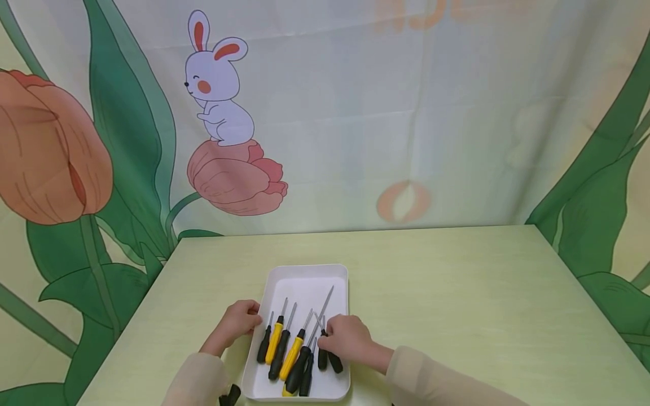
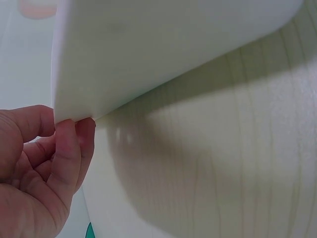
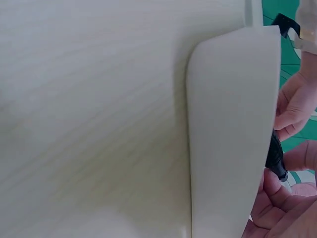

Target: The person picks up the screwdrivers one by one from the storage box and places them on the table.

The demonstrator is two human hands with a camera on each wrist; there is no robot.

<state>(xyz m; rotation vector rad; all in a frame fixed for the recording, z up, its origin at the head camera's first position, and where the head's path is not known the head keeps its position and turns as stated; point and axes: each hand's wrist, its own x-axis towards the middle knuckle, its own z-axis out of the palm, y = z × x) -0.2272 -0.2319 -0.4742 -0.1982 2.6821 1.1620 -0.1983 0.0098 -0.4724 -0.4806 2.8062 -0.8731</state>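
Note:
A white tray [image 1: 332, 276] stands on the table with several screwdrivers lying in it, some with yellow-and-black handles and some all black. My left hand [image 1: 237, 325] pinches the tray's left edge; the left wrist view shows thumb and fingers [image 2: 67, 156] at the tray's wall. Over the right side of the tray, my right hand [image 1: 350, 338] pinches a black-handled screwdriver [image 3: 275, 156]. Another black handle [image 1: 335, 362] lies just below that hand. A yellow-handled screwdriver [image 1: 275, 341] and a black one [image 1: 264, 345] lie near the left wall, tips pointing away.
The pale wood-grain table [image 1: 457, 293] extends around the tray, mostly to the right. Behind it hangs a printed cloth [image 1: 330, 141] with a rabbit and tulips. A small black object [image 1: 230, 396] shows beside the left sleeve.

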